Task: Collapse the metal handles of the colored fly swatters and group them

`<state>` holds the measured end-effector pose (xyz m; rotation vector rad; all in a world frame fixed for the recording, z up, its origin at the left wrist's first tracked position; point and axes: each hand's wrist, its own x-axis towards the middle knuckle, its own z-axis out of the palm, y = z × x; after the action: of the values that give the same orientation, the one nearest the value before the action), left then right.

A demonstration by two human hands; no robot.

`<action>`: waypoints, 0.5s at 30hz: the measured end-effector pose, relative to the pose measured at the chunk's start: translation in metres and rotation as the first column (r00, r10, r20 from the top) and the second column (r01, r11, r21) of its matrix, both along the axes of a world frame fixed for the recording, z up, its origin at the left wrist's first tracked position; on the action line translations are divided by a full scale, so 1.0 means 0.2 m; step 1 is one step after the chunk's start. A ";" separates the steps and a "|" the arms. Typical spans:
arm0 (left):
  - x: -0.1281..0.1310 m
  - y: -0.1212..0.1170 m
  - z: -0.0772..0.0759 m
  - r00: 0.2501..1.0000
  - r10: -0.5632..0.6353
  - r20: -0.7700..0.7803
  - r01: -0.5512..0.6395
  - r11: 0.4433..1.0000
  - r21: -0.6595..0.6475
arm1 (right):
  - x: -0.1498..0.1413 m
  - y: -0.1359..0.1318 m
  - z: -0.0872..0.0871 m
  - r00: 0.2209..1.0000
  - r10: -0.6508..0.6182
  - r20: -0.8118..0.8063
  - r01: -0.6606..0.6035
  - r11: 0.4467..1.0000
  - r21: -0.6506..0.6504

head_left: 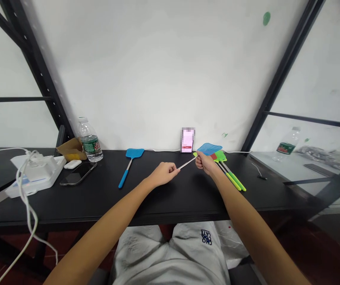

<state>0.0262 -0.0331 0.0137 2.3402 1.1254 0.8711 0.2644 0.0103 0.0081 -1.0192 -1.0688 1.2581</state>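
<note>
A fly swatter with a blue mesh head and a thin metal rod is held in both hands just above the black table. My right hand is closed round the rod close to the head. Further down the rod, my left hand is closed with thumb and fingers together; the handle end is hidden in it. Beside my right hand lie several fly swatters with green and yellow handles, their green heads overlapping near a red patch. Another blue fly swatter lies alone to the left.
A lit phone leans against the white wall. On the left stand a water bottle, an open cardboard box, a dark phone, a white case and a power strip with white cables. Black metal posts flank the table.
</note>
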 end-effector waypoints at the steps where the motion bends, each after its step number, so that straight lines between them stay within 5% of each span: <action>1: -0.01 0.01 0.00 0.999 0.026 -0.026 -0.025 1.000 0.017 | 0.00 0.01 -0.01 0.999 -0.033 -0.009 0.033 0.999 0.004; 6: -0.07 0.05 0.00 0.982 0.079 -0.169 -0.071 0.996 0.054 | 0.06 0.05 -0.01 0.960 -0.260 -0.109 0.258 0.966 -0.029; 11: -0.09 0.08 -0.02 0.972 0.107 -0.210 -0.088 0.991 0.099 | 0.10 0.07 0.01 0.928 -0.359 -0.104 0.353 0.933 -0.072; 15: -0.10 0.09 -0.01 0.945 0.222 -0.241 -0.182 0.967 0.180 | 0.14 0.08 0.03 0.821 -0.560 -0.111 0.562 0.827 -0.012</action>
<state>0.0071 -0.0149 0.0108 2.5572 1.4758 0.7587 0.2934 0.0265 0.0137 -1.1281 -0.6192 0.8010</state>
